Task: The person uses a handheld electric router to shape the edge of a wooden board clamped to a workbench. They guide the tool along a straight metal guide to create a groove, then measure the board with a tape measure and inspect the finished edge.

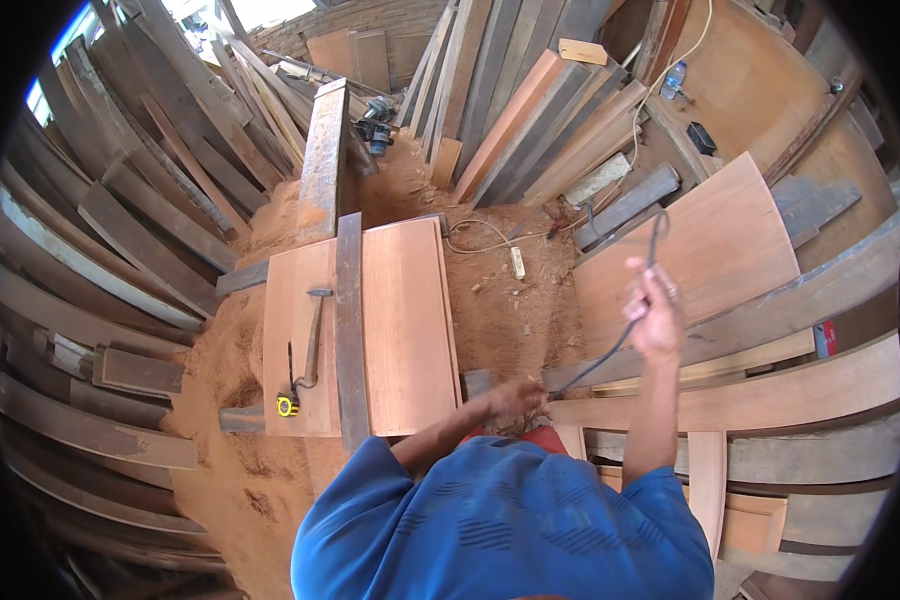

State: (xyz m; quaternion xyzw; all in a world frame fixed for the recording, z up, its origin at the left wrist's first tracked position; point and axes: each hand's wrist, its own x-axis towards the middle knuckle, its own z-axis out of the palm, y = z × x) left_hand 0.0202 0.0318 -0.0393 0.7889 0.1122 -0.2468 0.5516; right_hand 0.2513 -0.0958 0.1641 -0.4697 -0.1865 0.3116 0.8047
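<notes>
My right hand (653, 308), slightly blurred, is raised on the right side and closed around a dark cord (610, 350). A loop of the cord sticks up above the fingers. Its lower stretch runs down to my left hand (518, 400), which is low in the middle and smeared by motion, so its grip is unclear. To the left of the hands lie light reddish wooden panels (410, 320) with a dark wooden strip (350, 320) across them. A hammer (315, 335) and a yellow tape measure (287, 405) rest on the left panel.
Sawdust (510, 320) covers the ground. A white power strip (517, 262) lies there with its cable. Stacked planks (120, 420) line the left, and more boards (820, 385) lie on the right. A wide panel (710, 240) leans beyond my right hand. A blue power tool (378, 135) sits at the back.
</notes>
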